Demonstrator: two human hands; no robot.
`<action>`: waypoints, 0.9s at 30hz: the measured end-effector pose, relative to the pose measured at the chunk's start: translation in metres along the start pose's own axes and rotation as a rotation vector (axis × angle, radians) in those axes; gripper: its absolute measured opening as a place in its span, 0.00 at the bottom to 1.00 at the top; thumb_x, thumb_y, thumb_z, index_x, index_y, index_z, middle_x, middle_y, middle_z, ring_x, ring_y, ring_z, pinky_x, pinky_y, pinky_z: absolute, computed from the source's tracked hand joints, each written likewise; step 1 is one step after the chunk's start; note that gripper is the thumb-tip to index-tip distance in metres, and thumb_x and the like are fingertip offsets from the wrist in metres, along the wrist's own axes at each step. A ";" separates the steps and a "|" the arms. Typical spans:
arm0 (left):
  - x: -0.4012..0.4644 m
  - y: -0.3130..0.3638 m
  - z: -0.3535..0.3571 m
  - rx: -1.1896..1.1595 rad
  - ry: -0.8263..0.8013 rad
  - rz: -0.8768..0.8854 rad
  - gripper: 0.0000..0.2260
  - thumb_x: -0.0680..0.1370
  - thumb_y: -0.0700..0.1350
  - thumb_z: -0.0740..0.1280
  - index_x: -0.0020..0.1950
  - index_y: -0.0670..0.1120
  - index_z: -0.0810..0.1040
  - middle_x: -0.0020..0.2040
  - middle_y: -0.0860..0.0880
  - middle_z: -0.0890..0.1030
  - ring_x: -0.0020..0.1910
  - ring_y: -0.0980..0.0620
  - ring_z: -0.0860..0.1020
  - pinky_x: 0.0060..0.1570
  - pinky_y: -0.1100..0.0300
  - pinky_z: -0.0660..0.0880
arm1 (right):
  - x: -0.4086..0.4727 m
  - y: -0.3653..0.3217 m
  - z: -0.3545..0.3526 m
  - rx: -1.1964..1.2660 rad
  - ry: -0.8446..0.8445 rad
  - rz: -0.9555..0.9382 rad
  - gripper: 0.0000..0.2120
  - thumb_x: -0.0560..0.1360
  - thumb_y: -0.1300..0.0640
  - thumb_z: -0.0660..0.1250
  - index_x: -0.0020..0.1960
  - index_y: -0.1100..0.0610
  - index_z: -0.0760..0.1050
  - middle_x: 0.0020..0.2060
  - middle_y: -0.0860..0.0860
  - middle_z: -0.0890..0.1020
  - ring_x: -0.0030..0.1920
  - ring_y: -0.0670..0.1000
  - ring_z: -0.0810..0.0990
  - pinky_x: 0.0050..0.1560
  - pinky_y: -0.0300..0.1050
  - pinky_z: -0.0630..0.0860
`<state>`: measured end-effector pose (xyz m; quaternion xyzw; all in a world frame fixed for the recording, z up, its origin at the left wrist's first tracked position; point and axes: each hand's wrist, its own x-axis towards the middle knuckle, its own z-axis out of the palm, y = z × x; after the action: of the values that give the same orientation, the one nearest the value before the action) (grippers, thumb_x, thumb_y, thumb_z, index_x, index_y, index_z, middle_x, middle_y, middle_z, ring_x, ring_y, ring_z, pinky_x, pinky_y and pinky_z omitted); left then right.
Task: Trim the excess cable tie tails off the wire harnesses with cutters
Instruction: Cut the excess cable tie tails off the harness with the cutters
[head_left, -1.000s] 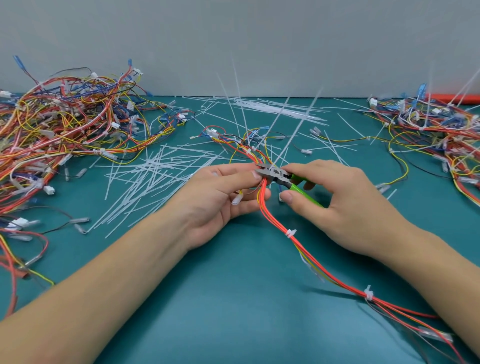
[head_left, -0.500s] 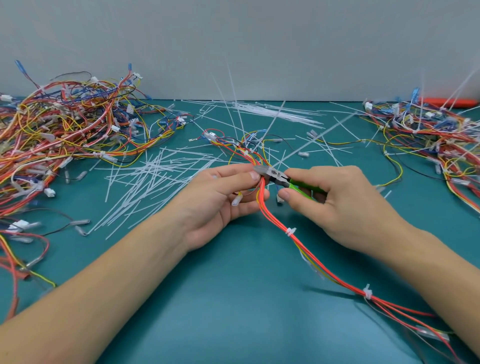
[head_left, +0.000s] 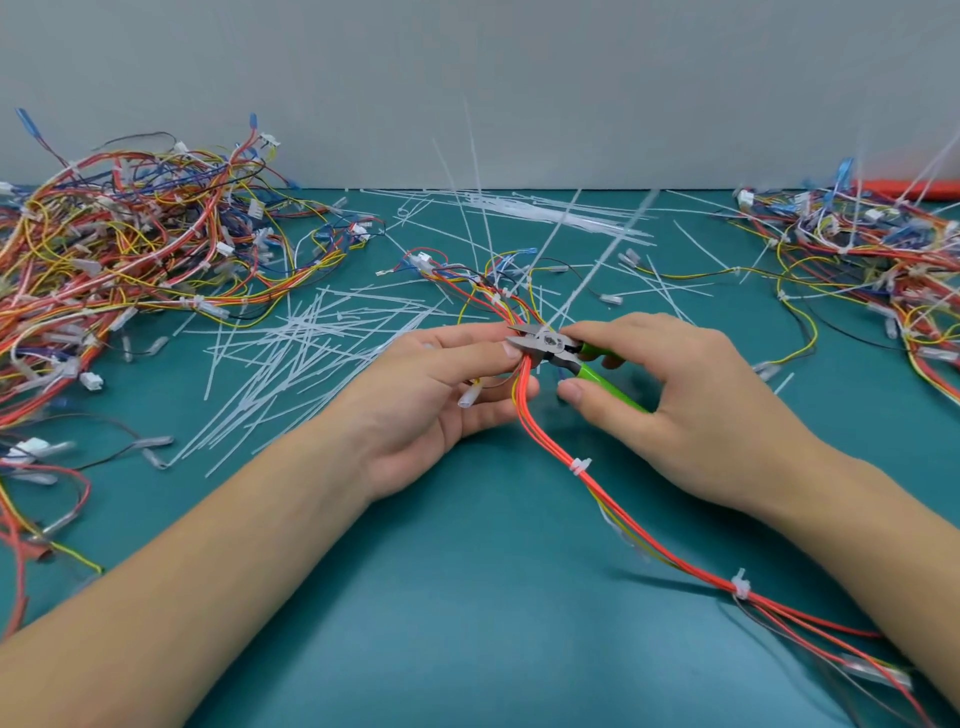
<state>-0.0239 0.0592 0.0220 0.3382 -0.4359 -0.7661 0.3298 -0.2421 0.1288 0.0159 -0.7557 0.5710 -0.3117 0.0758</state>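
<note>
A red, orange and yellow wire harness (head_left: 628, 512) runs from the table's centre down to the lower right, with white trimmed cable ties on it. My left hand (head_left: 441, 400) grips the harness between thumb and fingers just left of centre. My right hand (head_left: 691, 405) holds green-handled cutters (head_left: 558, 351), whose metal jaws sit at the harness right by my left thumb tip. Long white cable tie tails (head_left: 587, 280) rise from the harness behind the jaws toward the wall.
A large tangle of harnesses (head_left: 119, 260) fills the left side, another tangle (head_left: 878, 260) the right. Cut white tie tails (head_left: 291, 358) lie scattered left of my hands, and a bundle of ties (head_left: 545, 213) lies near the back wall on the teal mat (head_left: 467, 597).
The cutter handles have spread slightly wider in my right hand. Both hands and the harness stay in nearly the same spot; a long tie tail has shifted.
</note>
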 end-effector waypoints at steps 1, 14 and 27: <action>0.000 0.000 0.000 0.002 0.002 -0.003 0.11 0.76 0.36 0.69 0.57 0.38 0.84 0.45 0.45 0.85 0.37 0.50 0.85 0.36 0.62 0.80 | 0.000 0.000 0.000 -0.001 -0.002 -0.004 0.21 0.80 0.41 0.69 0.69 0.50 0.79 0.53 0.47 0.83 0.56 0.52 0.80 0.59 0.56 0.76; -0.001 0.001 0.000 0.030 0.003 -0.001 0.12 0.75 0.38 0.71 0.58 0.39 0.85 0.46 0.45 0.85 0.38 0.51 0.85 0.37 0.62 0.80 | 0.002 -0.003 -0.004 0.005 -0.005 0.013 0.12 0.80 0.39 0.65 0.55 0.43 0.82 0.33 0.44 0.75 0.38 0.48 0.74 0.38 0.42 0.66; -0.003 0.003 0.002 -0.008 -0.015 -0.012 0.16 0.70 0.40 0.72 0.58 0.41 0.83 0.49 0.45 0.85 0.38 0.51 0.84 0.35 0.64 0.79 | 0.000 -0.001 0.004 0.035 0.055 -0.009 0.19 0.79 0.41 0.67 0.65 0.47 0.80 0.47 0.44 0.82 0.47 0.48 0.80 0.53 0.50 0.77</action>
<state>-0.0233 0.0616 0.0263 0.3338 -0.4330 -0.7724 0.3231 -0.2395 0.1283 0.0132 -0.7478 0.5641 -0.3427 0.0718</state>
